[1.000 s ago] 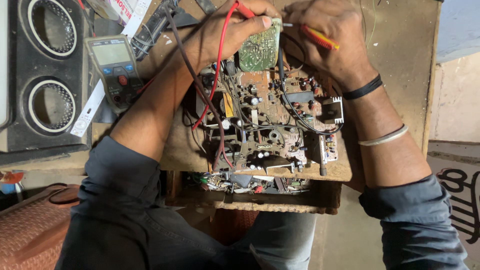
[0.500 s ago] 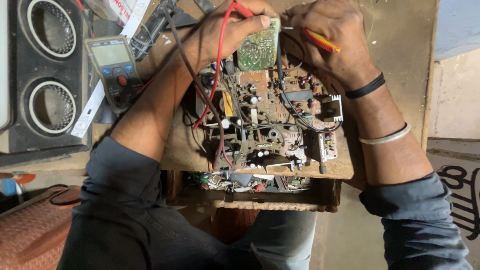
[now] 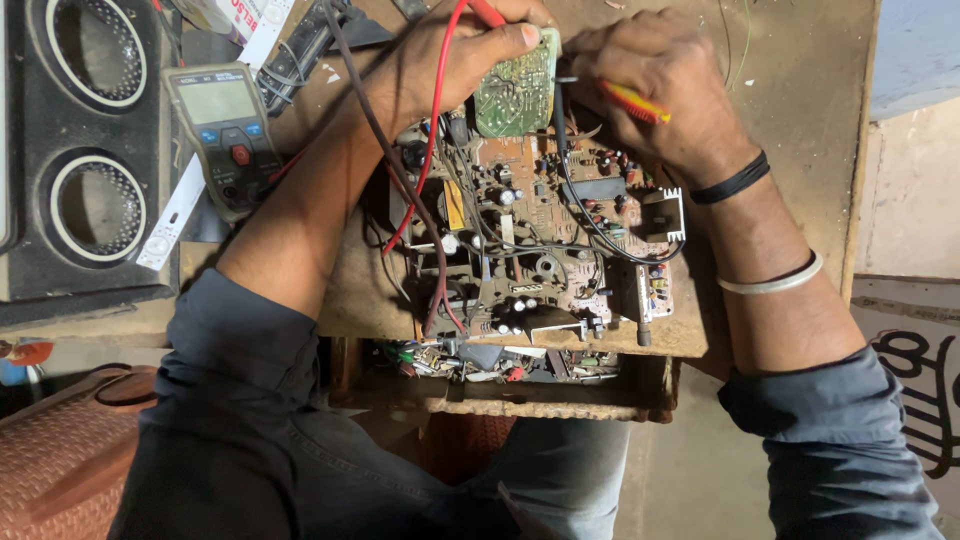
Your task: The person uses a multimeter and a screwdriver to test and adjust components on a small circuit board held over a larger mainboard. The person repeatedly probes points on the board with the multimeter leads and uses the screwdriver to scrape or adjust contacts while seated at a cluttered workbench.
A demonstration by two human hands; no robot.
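Big black speaker box (image 3: 85,150) sat far left on the wooden bench (image 3: 800,90), then the brown circuit board (image 3: 545,245) in the middle. Left hand (image 3: 450,60) was clenched round the small green board (image 3: 515,90) standing upright at its far edge, red lead (image 3: 430,150) trailing off it. Right hand (image 3: 655,85) pinched a red-and-yellow probe (image 3: 632,100) right beside it. Keeping that tip steady on one joint, not bridging two, looked key. Grey multimeter (image 3: 225,135) sat left; a white box with red lettering (image 3: 245,18) lay top left

I note a grey handheld multimeter's pale rectangular screen (image 3: 217,100), upper left, beside the black speaker box (image 3: 85,150). A white cardboard package with red print (image 3: 245,15) lies at the top edge, partly cropped.
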